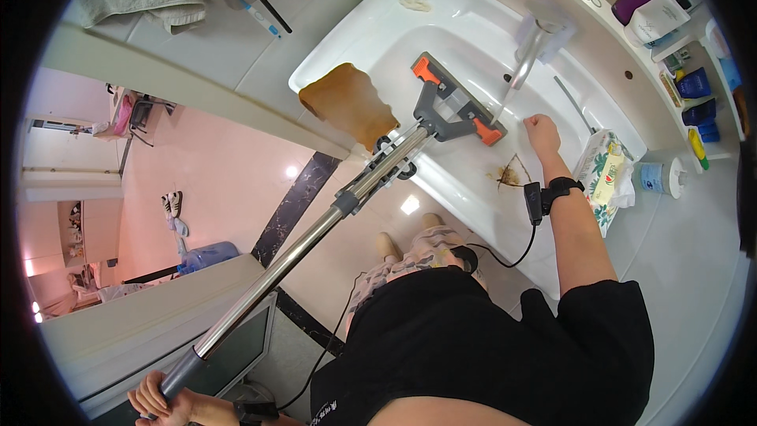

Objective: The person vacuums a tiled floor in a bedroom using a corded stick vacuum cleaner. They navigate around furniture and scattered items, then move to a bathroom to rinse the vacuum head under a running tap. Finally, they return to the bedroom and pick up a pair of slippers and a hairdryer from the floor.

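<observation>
My left hand (161,397) grips the grey end of a long metal mop pole (284,263) at the lower left. The pole slants up to a sponge mop head (458,100) with orange end clips, held over the white washbasin (455,180). A thin stream seems to run from the metal faucet (528,62) towards the mop head's right end. My right hand (543,135) is curled into a fist over the basin, right of the mop head and apart from it. Nothing shows in its fingers.
A brown, uneven sheet or patch (355,100) covers the basin's left corner. Tissues (606,180) and a tub (657,178) stand at the right. Toiletries crowd the curved shelf (597,6). A dark cracked mark (508,174) shows on the basin. A doorway opens at left.
</observation>
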A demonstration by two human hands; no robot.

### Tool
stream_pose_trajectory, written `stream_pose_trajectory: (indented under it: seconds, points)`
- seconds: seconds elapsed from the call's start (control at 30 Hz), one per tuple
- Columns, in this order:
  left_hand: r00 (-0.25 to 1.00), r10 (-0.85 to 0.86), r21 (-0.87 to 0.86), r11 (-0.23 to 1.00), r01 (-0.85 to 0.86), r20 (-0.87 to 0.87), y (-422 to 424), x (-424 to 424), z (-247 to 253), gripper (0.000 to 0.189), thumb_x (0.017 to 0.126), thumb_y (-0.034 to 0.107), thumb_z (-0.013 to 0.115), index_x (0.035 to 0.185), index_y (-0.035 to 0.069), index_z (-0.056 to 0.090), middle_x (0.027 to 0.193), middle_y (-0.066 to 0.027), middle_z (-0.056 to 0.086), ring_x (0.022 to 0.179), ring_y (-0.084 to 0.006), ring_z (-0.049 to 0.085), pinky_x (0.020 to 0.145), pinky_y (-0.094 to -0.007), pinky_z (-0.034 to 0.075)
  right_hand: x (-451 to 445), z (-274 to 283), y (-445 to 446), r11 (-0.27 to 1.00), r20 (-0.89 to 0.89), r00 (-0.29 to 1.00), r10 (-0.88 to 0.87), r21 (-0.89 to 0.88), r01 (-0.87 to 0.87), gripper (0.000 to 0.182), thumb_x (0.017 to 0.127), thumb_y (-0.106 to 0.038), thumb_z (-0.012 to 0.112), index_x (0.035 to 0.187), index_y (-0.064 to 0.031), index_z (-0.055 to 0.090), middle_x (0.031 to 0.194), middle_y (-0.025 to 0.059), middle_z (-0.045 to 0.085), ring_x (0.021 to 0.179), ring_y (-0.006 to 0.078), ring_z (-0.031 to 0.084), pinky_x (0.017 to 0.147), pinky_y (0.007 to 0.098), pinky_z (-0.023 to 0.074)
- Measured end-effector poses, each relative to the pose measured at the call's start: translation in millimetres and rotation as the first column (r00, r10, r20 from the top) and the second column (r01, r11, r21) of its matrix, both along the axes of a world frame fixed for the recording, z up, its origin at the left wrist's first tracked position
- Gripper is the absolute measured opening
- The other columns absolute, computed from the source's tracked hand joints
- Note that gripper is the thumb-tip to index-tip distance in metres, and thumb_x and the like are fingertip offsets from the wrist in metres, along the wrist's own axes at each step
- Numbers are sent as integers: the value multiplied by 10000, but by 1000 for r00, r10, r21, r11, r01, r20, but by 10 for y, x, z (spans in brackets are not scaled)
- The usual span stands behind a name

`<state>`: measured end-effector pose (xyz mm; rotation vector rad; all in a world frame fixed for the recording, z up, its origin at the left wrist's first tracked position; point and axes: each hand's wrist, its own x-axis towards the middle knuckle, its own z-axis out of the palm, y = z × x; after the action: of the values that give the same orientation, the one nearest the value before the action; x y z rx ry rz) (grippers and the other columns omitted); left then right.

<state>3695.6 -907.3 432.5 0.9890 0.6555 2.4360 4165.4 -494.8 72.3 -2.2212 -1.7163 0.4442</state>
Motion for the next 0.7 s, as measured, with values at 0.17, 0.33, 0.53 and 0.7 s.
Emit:
stream_pose_trajectory:
  seconds: [0.17,0.33,0.53,0.7]
  points:
    - [1000,7,33,999,-8,16,8,-56,-81,237,636,142,569,561,129,344,352,59,324,295,-49,297,429,-161,289,-113,156,138,992,-127,992,5,129,12,272,680,-339,580,717,-71,596,631,80,567,606,228,550,543,321,417]
    - [999,36,32,999,-37,37,-18,-73,-127,246,640,154,572,560,130,340,351,57,324,298,-47,296,417,-161,287,-367,256,181,982,-112,993,25,-185,-46,275,668,-361,578,758,-102,603,737,78,588,721,238,564,618,327,432]
    - [998,32,37,999,-35,61,-42,-85,-205,257,650,167,574,567,134,333,359,56,325,306,-48,296,420,-164,294,-423,-109,247,982,-266,952,149,150,-112,335,686,-364,557,821,-60,593,751,117,589,735,267,557,667,353,424]
    - [999,10,31,999,-12,43,-86,-148,-259,258,660,175,573,572,131,335,361,58,324,310,-47,295,431,-162,297,-360,-43,389,980,-240,963,125,-124,-158,324,706,-328,560,891,-63,590,827,127,580,763,226,550,688,300,414]
